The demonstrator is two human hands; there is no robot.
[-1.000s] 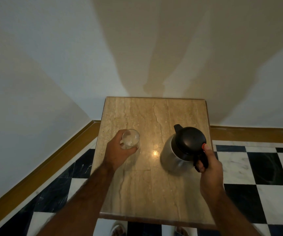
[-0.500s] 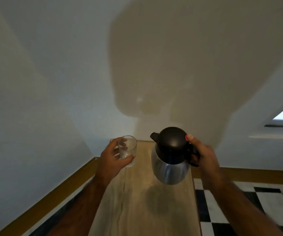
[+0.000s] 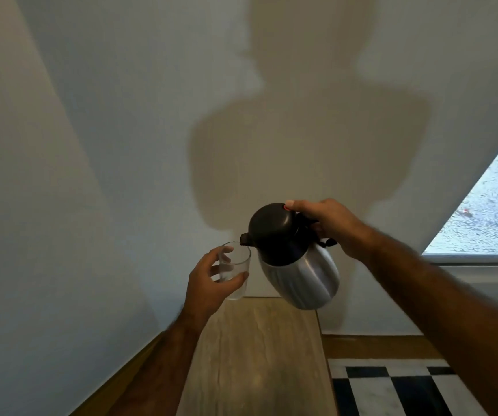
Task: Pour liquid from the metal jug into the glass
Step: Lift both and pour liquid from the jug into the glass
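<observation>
My left hand [image 3: 208, 283] grips a clear drinking glass [image 3: 238, 271] and holds it upright in the air above the far end of the table. My right hand [image 3: 328, 226] holds the handle of the metal jug [image 3: 301, 277], with the thumb on its black lid [image 3: 273, 228]. The jug is tilted to the left, and its black spout [image 3: 245, 239] sits right at the glass's rim. I cannot tell whether liquid is flowing. The handle is mostly hidden by my fingers.
A beige marble-topped table [image 3: 259, 355] lies below both hands, set against a white wall. A wooden skirting board [image 3: 370, 345] runs along the wall. Black-and-white checkered floor [image 3: 391, 388] shows at the lower right. A window [image 3: 487, 205] is at the right.
Both hands have lifted the glass and jug off the table. The jug has tipped left until its spout meets the glass rim. The camera has tilted upward.
</observation>
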